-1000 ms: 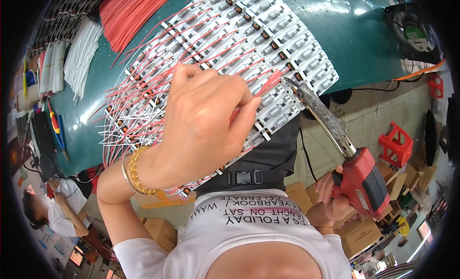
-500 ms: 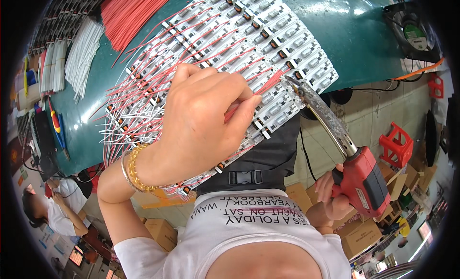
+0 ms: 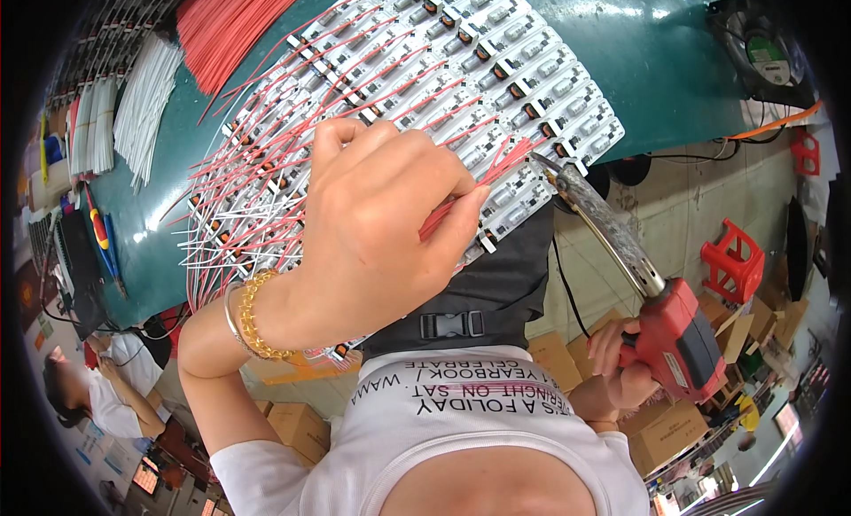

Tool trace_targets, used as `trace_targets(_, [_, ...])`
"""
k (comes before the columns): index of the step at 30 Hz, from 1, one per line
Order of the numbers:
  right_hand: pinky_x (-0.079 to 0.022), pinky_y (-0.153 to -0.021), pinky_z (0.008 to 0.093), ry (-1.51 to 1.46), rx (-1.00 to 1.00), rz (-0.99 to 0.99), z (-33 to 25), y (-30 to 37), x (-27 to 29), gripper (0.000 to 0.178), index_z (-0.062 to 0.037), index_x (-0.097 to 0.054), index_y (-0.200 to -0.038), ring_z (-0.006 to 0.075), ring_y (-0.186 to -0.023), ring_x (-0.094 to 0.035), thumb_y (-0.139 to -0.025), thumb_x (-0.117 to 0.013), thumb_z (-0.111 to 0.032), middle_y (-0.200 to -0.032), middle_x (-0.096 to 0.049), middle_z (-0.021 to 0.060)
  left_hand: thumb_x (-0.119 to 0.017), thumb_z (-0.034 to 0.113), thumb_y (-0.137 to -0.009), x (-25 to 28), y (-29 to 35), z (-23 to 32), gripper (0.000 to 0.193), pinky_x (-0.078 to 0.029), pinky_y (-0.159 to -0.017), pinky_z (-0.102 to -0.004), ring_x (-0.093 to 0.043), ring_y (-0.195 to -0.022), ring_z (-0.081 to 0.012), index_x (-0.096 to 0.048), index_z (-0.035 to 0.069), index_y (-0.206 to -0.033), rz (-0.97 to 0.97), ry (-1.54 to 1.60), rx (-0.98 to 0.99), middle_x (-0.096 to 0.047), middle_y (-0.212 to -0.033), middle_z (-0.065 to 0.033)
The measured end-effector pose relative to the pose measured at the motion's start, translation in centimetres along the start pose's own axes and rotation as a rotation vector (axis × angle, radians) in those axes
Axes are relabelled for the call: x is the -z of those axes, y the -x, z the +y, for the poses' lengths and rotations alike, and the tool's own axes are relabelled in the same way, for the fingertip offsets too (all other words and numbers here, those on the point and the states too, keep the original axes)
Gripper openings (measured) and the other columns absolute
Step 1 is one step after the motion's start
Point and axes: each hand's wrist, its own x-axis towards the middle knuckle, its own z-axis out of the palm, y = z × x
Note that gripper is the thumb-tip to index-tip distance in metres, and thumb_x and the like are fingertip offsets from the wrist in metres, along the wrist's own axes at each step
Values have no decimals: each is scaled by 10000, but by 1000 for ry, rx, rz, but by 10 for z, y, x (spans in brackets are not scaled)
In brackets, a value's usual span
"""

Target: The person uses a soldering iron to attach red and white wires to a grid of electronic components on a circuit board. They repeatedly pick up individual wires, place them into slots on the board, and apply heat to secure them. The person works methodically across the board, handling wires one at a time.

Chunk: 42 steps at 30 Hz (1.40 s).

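Observation:
My left hand is closed round a bunch of red wires, whose ends stick out past the thumb and forefinger. Beneath it lies a broad panel of white circuit boards in rows, with red and white wires trailing off its left side. In my right hand is a red and black soldering gun. Its long metal barrel slants up and left, and the dark tip reaches the board's right edge, close to the wire ends. Whether tip and wire touch, I cannot tell.
On the green table lie a pile of red wires, bundled white wires and pliers with coloured handles. A black fan stands at the far right. A red stool and cardboard boxes are on the floor. Another person sits at left.
The board panel has shifted slightly to the left. The wire ends in my left hand are more fanned out, and the soldering gun has moved a little down and right.

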Motion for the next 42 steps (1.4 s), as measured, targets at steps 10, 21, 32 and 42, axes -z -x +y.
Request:
trace_targets(10, [-369, -445, 263, 11, -18, 50, 2, 7, 2, 703, 40, -426, -1154, 126, -394, -411, -810, -571, -555, -471, -437, 1, -704, 14, -680, -1, 1, -1, 142, -310, -679, -312, -455, -539, -155, -584, 88, -667, 15, -19, -18, -492, -576, 7])
trace_targets(21, [-386, -447, 263, -29, 34, -24, -6, -4, 3, 737, 52, -366, -1240, 113, -399, -406, -842, -532, -546, -462, -417, -12, -707, 14, -702, 11, -2, -5, 101, -349, -676, -300, -481, -525, -165, -613, 47, -685, 158, 46, -60, -554, -594, -14])
trace_targets(32, [-379, -446, 269, -70, -8, -2, 2, 11, 11, 780, 56, -372, -1225, 118, -404, -409, -808, -544, -581, -475, -432, -7, -703, 15, -704, -9, 8, 9, 150, -325, -667, -330, -453, -512, -158, -572, 73, -656, 24, 32, -22, -514, -572, 0])
trace_targets(42, [-375, -436, 263, 115, 6, 38, 0, 14, 5, 696, 51, -433, -1123, 120, -392, -407, -813, -554, -561, -476, -431, 3, -706, 12, -695, -9, 7, 8, 157, -328, -665, -334, -466, -517, -167, -569, 72, -647, 7, 6, -39, -518, -573, -4])
